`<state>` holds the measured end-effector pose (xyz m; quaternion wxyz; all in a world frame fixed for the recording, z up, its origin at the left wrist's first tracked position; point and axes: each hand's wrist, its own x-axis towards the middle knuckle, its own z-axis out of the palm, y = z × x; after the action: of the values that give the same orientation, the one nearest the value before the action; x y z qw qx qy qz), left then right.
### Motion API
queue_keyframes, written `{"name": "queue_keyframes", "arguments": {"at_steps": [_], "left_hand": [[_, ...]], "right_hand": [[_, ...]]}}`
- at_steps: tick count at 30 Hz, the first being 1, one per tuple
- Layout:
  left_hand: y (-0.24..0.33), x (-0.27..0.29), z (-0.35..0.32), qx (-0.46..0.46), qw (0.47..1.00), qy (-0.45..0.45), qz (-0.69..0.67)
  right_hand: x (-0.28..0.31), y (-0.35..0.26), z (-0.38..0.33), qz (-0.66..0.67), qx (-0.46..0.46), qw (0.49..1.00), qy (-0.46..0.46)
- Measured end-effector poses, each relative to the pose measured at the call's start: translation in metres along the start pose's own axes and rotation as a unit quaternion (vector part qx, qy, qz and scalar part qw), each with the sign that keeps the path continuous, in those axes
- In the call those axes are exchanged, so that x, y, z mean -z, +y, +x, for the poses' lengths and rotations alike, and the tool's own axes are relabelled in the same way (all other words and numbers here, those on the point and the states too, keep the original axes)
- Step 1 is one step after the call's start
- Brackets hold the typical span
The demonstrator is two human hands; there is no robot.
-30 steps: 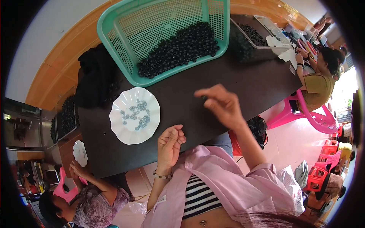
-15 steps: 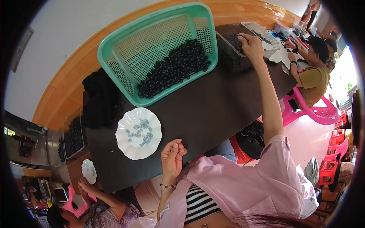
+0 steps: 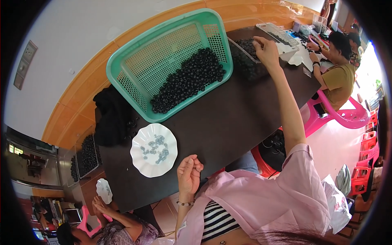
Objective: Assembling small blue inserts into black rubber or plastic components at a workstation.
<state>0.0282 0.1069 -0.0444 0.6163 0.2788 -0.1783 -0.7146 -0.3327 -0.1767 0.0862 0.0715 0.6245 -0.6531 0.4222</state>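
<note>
"Near items?"
"One left hand [image 3: 190, 173], near edge of the table [image 3: 220, 122], fingertips drawn together; whether it holds anything, I can't tell. Left of it: one white plate [image 3: 139, 165], pale bits [image 3: 162, 154] on it."
"Farther off?"
"One green basket [image 3: 112, 62], black beads [image 3: 192, 79] inside. Far right: one clear box [image 3: 247, 65], dark beads [image 3: 247, 45], right hand [image 3: 267, 53] at its right side, fingers curled, hold hidden."

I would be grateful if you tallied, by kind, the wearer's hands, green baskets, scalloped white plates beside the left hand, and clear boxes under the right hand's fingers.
Hands, left hand and right hand: 2
Green basket: 1
White plate: 1
Clear box: 1
Total: 5
</note>
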Motion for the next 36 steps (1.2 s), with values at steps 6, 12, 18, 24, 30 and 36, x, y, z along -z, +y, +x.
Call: {"name": "queue_keyframes", "arguments": {"at_steps": [6,12,18,24,30,36], "left_hand": [[0.001,0.0,0.001,-0.002,1.0,-0.01,-0.013],[0.003,0.0,0.001,-0.012,0.999,-0.029,-0.028],[0.003,0.001,0.001,-0.011,0.999,-0.033,-0.041],[0.004,0.002,0.002,-0.003,0.998,-0.03,-0.06],[0.005,0.002,0.002,-0.001,0.998,-0.03,-0.063],[0.004,0.004,0.002,0.001,0.997,-0.037,-0.062]], "right_hand": [[-0.002,-0.037,-0.033,0.125,0.223,0.948,0.192],[-0.026,-0.061,-0.081,0.166,0.24,0.957,-0.001],[-0.061,-0.048,-0.1,0.076,0.213,0.965,-0.136],[-0.08,-0.042,-0.104,0.005,0.214,0.96,-0.178],[-0.086,-0.04,-0.101,0.009,0.198,0.964,-0.175],[-0.084,-0.042,-0.1,0.027,0.171,0.968,-0.179]]}}
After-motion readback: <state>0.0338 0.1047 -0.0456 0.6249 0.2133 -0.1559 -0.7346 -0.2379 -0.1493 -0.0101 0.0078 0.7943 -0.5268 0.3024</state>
